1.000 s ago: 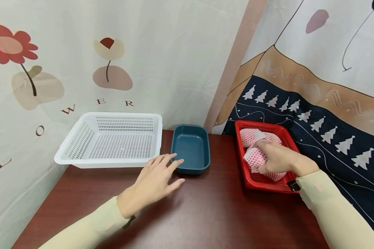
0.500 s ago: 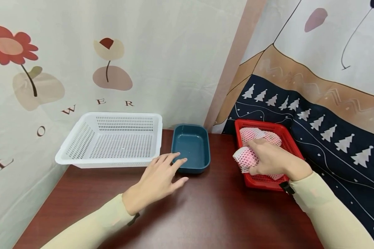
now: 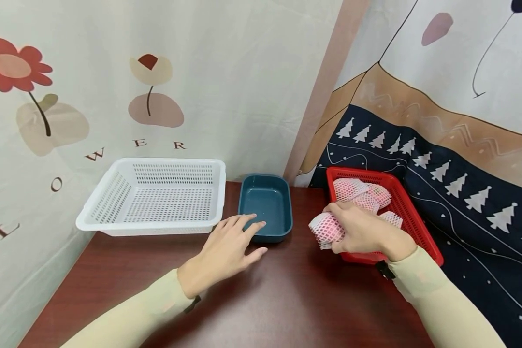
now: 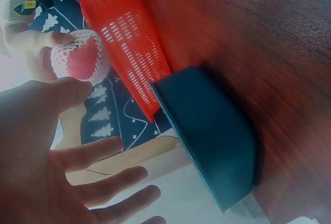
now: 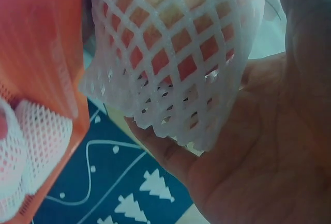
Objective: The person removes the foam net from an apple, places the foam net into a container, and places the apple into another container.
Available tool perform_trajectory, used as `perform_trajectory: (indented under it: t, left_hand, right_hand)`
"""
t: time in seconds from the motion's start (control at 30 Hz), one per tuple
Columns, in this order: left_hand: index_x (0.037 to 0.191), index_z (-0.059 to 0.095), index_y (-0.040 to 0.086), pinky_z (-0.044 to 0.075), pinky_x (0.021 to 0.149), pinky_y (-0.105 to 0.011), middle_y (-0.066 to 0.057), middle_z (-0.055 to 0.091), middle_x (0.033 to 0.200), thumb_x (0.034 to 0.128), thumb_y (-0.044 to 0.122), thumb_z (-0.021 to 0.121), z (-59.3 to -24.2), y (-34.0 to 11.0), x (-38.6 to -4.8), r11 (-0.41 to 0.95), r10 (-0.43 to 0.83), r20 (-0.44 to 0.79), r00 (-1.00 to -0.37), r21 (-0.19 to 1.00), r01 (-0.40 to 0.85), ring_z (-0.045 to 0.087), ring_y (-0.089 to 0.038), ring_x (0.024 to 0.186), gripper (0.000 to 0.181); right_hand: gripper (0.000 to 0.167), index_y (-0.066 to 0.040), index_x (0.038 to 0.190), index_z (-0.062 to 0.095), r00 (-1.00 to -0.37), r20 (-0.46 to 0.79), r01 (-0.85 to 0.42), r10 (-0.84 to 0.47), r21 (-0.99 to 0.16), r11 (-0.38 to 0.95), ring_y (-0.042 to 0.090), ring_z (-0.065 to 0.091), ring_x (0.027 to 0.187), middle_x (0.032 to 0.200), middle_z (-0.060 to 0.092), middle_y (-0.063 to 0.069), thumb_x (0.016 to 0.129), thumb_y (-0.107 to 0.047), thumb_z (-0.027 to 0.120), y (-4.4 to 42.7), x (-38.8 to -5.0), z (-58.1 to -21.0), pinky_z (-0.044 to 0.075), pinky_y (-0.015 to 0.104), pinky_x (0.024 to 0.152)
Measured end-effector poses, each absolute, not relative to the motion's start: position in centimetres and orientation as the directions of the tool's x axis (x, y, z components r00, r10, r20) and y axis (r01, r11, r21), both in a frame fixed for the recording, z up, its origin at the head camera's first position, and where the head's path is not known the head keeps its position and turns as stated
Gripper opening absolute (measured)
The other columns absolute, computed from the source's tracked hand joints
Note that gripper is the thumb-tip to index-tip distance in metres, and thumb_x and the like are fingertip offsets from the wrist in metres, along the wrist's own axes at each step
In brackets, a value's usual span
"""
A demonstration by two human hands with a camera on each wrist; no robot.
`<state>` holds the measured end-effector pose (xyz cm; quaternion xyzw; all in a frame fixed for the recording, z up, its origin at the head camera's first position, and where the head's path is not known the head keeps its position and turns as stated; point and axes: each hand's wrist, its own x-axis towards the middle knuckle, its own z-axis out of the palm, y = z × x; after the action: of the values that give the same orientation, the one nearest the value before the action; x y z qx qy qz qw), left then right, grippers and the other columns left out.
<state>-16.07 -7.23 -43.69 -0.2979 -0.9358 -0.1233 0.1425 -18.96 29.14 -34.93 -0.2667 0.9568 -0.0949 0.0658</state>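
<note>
My right hand point(image 3: 361, 232) grips a round red-and-yellow fruit in a white foam net point(image 3: 327, 229), held above the left edge of the red basket point(image 3: 410, 212). In the right wrist view, the foam-netted fruit point(image 5: 170, 43) fills the top, its loose net end hanging by the palm. Several other foam-netted fruits point(image 3: 379, 194) lie inside the red basket. My left hand point(image 3: 224, 253), fingers spread, hovers at the near left corner of the dark teal tub point(image 3: 267, 200); it holds nothing. Whether its fingertips touch the tub's rim, I cannot tell.
A white perforated basket point(image 3: 169, 205) stands left of the teal tub, against the printed curtain point(image 3: 243, 96). All three containers sit along the back of the dark red-brown table point(image 3: 287, 299). Navy tree-patterned cloth point(image 3: 474, 241) borders the right side.
My right hand has lifted the netted fruit out of the red basket and carried it left past the basket's edge. The left hand has shifted slightly right.
</note>
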Motion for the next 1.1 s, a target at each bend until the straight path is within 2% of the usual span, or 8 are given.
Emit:
perform_trajectory:
  t: [0.2, 0.53, 0.67, 0.9, 1.1]
  left_hand:
    - [0.155, 0.074, 0.02, 0.06, 0.117, -0.064, -0.014, 0.071, 0.161, 0.1057, 0.057, 0.082, -44.0, -6.9, -16.3, 0.785, 0.524, 0.352, -0.775, 0.155, 0.6, 0.071, -0.038, 0.145, 0.062]
    - [0.155, 0.074, 0.019, 0.06, 0.116, -0.063, -0.015, 0.071, 0.161, 0.1066, 0.054, 0.082, -44.5, -6.6, -16.6, 0.781, 0.527, 0.34, -0.779, 0.168, 0.601, 0.07, -0.04, 0.146, 0.061]
    - [0.155, 0.074, 0.018, 0.061, 0.114, -0.062, -0.015, 0.071, 0.161, 0.1061, 0.054, 0.082, -44.6, -6.5, -16.6, 0.777, 0.528, 0.344, -0.776, 0.173, 0.606, 0.07, -0.04, 0.146, 0.062]
    - [0.157, 0.072, 0.018, 0.062, 0.113, -0.062, -0.015, 0.071, 0.161, 0.1068, 0.056, 0.081, -44.9, -6.6, -16.5, 0.778, 0.529, 0.332, -0.781, 0.178, 0.603, 0.07, -0.038, 0.146, 0.064]
    - [0.157, 0.072, 0.018, 0.062, 0.113, -0.062, -0.015, 0.072, 0.16, 0.1069, 0.057, 0.081, -44.9, -6.7, -16.1, 0.781, 0.527, 0.326, -0.785, 0.179, 0.599, 0.07, -0.038, 0.146, 0.064]
  right_hand:
    - [0.08, -0.012, 0.15, 0.064, -0.849, -0.108, -0.488, -0.516, -0.209, 0.847, 0.024, 0.068, 0.12, 0.136, 0.073, 0.008, 0.082, -0.032, 0.1, 27.6, -18.5, -36.1, 0.068, 0.051, 0.103]
    - [0.079, -0.014, 0.147, 0.064, -0.825, -0.092, -0.537, -0.558, -0.18, 0.824, 0.019, 0.068, 0.116, 0.133, 0.073, 0.006, 0.08, -0.034, 0.101, 24.6, -17.5, -38.9, 0.069, 0.045, 0.099]
    - [0.075, -0.012, 0.144, 0.065, -0.812, -0.081, -0.555, -0.577, -0.193, 0.809, 0.019, 0.068, 0.113, 0.128, 0.073, 0.005, 0.08, -0.031, 0.1, 23.7, -17.2, -40.5, 0.068, 0.042, 0.095]
    - [0.08, -0.012, 0.149, 0.063, -0.825, -0.145, -0.502, -0.547, -0.259, 0.825, 0.019, 0.067, 0.116, 0.135, 0.072, 0.007, 0.083, -0.035, 0.101, 22.9, -17.1, -43.0, 0.069, 0.043, 0.097]
    - [0.078, -0.013, 0.149, 0.062, -0.823, -0.16, -0.492, -0.544, -0.278, 0.825, 0.02, 0.068, 0.117, 0.135, 0.072, 0.006, 0.085, -0.036, 0.101, 22.5, -17.1, -44.3, 0.068, 0.045, 0.098]
